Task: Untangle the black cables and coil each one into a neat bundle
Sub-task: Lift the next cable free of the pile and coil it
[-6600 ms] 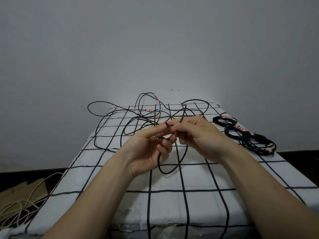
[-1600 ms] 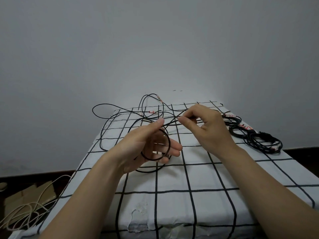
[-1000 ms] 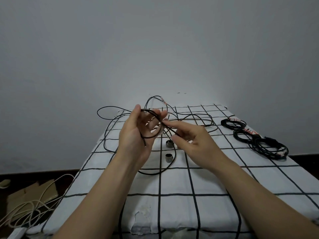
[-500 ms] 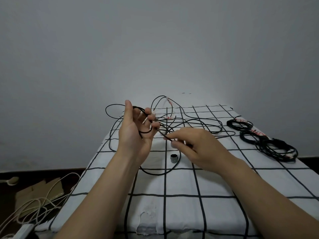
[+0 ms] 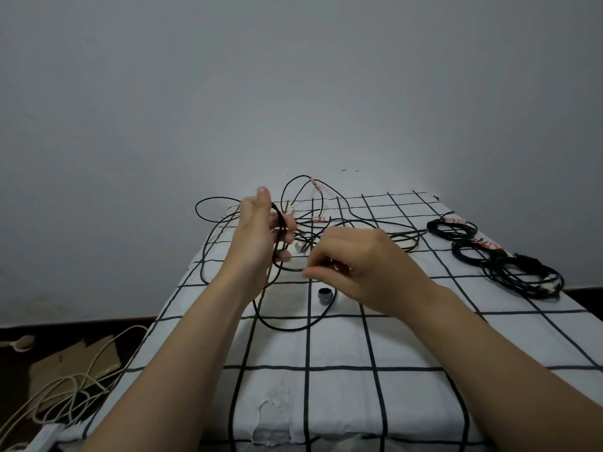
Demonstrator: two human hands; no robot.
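A tangle of thin black cables (image 5: 329, 220) with red-and-white tags sprawls over the far half of the checked table (image 5: 342, 347). My left hand (image 5: 259, 236) is raised, palm right, fingers closed around small loops of one black cable (image 5: 280, 233). My right hand (image 5: 362, 265) is just right of it, thumb and fingers pinching the same cable's strand near the table. A slack loop (image 5: 287, 326) of that cable hangs down onto the cloth beneath both hands.
A small dark metal ring (image 5: 325, 295) stands on the cloth below my right hand. Three coiled black bundles (image 5: 452, 228) (image 5: 473, 251) (image 5: 525, 275) lie along the table's right edge. Cardboard and beige cords (image 5: 65, 380) lie on the floor at left.
My left hand has turned and kept gathering loops of the cable. My right hand has dropped lower and moved left along the strand. The view has shifted, so the table sits further right.
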